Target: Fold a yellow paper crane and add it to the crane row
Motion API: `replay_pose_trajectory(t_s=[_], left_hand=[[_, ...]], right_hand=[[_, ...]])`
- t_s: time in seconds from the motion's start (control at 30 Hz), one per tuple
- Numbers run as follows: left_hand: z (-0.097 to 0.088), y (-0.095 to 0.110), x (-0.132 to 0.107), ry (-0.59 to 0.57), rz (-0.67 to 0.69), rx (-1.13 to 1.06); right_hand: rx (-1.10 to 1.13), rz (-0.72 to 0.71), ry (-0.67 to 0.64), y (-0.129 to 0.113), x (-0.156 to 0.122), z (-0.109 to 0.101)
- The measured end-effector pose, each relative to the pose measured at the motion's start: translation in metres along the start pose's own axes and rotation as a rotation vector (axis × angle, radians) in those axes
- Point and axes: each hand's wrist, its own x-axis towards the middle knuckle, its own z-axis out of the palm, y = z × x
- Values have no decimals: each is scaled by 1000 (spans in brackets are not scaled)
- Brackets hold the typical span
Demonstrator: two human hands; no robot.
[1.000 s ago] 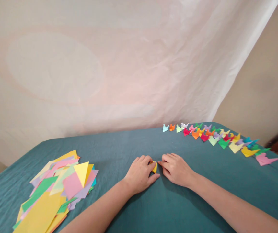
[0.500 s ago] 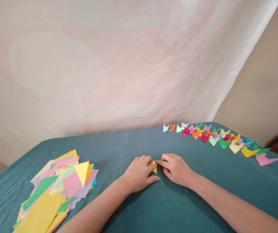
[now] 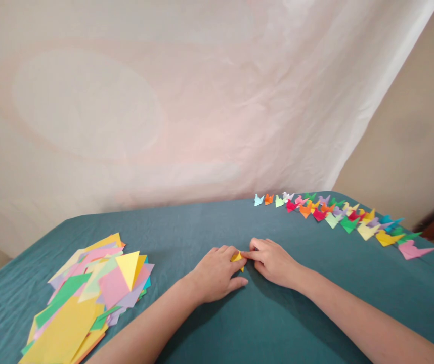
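Note:
A small piece of folded yellow paper (image 3: 236,257) lies on the table, mostly covered by my fingers. My left hand (image 3: 217,273) rests over it from the left, holding it down with the fingers while the thumb is held apart on the cloth. From the right, my right hand (image 3: 272,263) touches the paper's edge with a stretched index finger. Its other fingers are curled in. The lower part of the folded paper is hidden beneath my left fingers.
A loose pile of coloured paper sheets (image 3: 61,328) spreads over the left side, with a folded yellow triangle (image 3: 129,268) on top. Rows of small folded paper birds (image 3: 369,230) stand at the back right. Teal cloth (image 3: 186,222) covers the table; a pale sheet (image 3: 202,101) hangs behind.
My right index finger has shifted slightly left along the yellow paper's edge. My left fingers have moved a little, and slightly more of the paper's upper part shows.

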Motion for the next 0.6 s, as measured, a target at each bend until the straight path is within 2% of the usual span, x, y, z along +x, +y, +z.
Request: replay_pose_trajectory(t_s=[0.27, 0.6], left_hand=[[-3, 3, -2, -32, -26, -25], [-15, -3, -9, -125, 42, -133]], right_hand=[[-37, 4, -16, -3, 1, -3], [-58, 7, -42, -3, 2, -5]])
